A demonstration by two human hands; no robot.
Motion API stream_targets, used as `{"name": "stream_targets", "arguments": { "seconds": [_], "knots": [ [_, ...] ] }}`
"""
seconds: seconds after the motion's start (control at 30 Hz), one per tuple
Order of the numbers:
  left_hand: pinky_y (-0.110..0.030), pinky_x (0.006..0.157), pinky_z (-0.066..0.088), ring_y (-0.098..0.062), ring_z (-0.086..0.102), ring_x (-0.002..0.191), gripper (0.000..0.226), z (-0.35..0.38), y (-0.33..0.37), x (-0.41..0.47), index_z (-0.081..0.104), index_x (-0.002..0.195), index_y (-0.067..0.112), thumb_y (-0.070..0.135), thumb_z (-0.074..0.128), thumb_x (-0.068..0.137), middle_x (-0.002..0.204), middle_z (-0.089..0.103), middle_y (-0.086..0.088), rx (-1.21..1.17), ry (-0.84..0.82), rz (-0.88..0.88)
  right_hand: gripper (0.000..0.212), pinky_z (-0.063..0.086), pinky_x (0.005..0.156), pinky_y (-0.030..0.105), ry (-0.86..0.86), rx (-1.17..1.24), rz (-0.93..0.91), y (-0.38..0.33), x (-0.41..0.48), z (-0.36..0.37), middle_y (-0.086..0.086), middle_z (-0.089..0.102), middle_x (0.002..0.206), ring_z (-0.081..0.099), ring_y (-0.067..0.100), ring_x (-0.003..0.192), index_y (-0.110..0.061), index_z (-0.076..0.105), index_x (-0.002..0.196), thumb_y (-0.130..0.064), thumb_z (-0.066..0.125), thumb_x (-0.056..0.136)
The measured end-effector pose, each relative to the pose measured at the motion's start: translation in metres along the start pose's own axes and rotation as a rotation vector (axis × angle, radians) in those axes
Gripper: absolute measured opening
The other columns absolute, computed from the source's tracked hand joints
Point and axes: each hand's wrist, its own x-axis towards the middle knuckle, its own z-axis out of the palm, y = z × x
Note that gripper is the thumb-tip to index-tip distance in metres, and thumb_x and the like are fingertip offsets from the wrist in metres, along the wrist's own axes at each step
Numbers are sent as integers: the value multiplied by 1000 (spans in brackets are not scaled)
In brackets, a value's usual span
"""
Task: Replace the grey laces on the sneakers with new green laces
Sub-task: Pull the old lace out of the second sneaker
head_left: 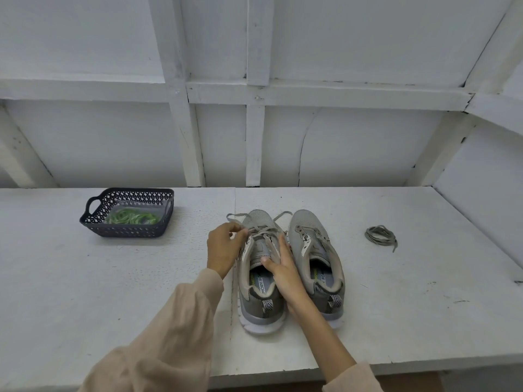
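Green laces (131, 217), coiled in what looks like a clear wrapper, lie in a dark perforated basket (133, 230) at the far left of a white table (113, 292). Two grey sneakers stand side by side near the table's middle, toes pointing away from the person. The left hand (223, 247), fingers curled, pinches the grey lace (256, 232) that is threaded only through the front eyelets of the left sneaker (260, 306); its loose ends trail past the toe. The right hand (283, 267) rests on the same sneaker, fingers stretched straight along its right eyelet edge, thumb on the tongue. The right sneaker (307, 222), just beside it, is unlaced. A coiled lace (379, 235), also grey, lies well apart to the right.
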Motion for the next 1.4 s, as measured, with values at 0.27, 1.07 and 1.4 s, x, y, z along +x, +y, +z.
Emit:
{"name": "stream_targets", "arguments": {
  "seconds": [0.27, 1.07, 1.4],
  "knots": [
    [-33, 80, 51, -13, 63, 84, 18, 8, -3, -4, 71, 87, 13, 30, 68, 88, 85, 70, 0, -15, -58, -63, 79, 12, 123, 41, 21, 9, 9, -3, -1, 3, -5, 12, 161, 6, 12, 149, -29, 9, 153, -5, 57, 94],
    [-44, 88, 53, -16, 61, 90, 15, -16, 21, 31, 64, 95, 19, 33, 64, 90, 91, 67, 2, -301, 190, -217, 67, 8, 122, 31, 49, -115, -23, -9, -7, 0, 0, 17, 161, 10, 12, 149, -13, 23, 152, -2, 56, 95],
    [-34, 82, 47, -21, 64, 85, 9, 0, 11, 18, 64, 81, 20, 24, 67, 88, 87, 68, -1, -110, 50, -180, 65, 12, 118, 26, 23, -122, -4, -15, -10, -2, 1, 21, 160, 15, 13, 148, -13, 25, 151, -4, 56, 95]
  ]
}}
